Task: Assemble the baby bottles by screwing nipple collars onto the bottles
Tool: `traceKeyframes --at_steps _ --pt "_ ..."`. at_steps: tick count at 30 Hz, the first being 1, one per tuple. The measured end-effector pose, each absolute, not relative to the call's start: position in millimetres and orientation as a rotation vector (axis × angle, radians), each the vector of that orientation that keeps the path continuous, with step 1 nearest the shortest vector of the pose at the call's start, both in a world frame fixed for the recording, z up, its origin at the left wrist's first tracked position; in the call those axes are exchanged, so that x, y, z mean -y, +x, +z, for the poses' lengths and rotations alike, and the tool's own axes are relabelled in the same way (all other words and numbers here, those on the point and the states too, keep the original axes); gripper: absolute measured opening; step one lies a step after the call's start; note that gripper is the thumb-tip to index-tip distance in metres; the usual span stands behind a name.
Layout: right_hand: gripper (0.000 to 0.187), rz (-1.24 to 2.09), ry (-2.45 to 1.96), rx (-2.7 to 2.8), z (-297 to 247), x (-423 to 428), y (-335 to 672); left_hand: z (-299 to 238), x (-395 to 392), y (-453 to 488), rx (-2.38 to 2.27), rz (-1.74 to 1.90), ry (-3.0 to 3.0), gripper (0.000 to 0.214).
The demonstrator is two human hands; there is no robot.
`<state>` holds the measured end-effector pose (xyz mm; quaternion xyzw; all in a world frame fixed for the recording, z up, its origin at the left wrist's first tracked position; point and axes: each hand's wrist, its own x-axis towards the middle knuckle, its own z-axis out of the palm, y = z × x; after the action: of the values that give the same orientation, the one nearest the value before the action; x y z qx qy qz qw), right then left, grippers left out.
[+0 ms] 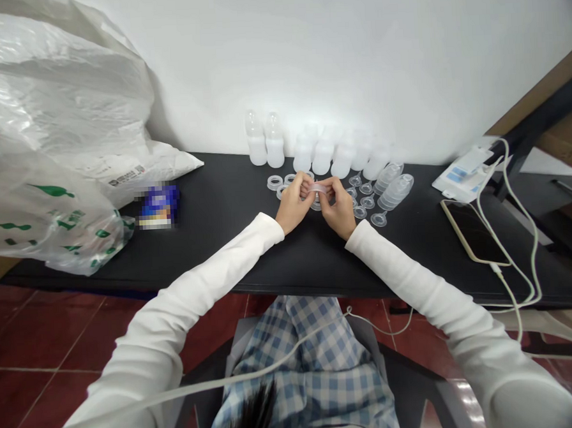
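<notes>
On the black table (pixel 250 260), the left hand (pixel 292 204) and right hand (pixel 338 208) meet, fingertips of both pinching a small clear piece (pixel 319 188) between them. A phone (pixel 473 230) lies at 3 o'clock and plastic bags (pixel 46 124) at 9. Loose rings (pixel 275 182) sit at 11, teats (pixel 368 201) at 2, and bottles (pixel 333 154) stand at 12 by the wall.

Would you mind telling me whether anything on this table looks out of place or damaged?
Nothing looks spilled or broken. The only untidy bits: two stacks of clear caps lie on their sides beside the bottles, and the phone rests close to the front edge of the table.
</notes>
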<state>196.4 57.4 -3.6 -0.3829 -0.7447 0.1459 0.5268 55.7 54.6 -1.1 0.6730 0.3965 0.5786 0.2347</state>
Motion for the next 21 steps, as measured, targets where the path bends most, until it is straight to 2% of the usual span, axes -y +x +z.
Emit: traceKeyframes --at_steps 7,13,21 --pt "0.023 0.296 -0.849 1.813 -2 -56 196 -3 -56 54 -1.043 1.593 1.847 0.018" --pt "0.024 0.293 -0.786 1.823 -3 -59 200 -10 -60 52 -0.935 1.544 1.734 0.029" --pt "0.034 0.288 -0.821 1.819 0 -62 207 -13 -61 53 -0.805 1.534 1.676 0.039"
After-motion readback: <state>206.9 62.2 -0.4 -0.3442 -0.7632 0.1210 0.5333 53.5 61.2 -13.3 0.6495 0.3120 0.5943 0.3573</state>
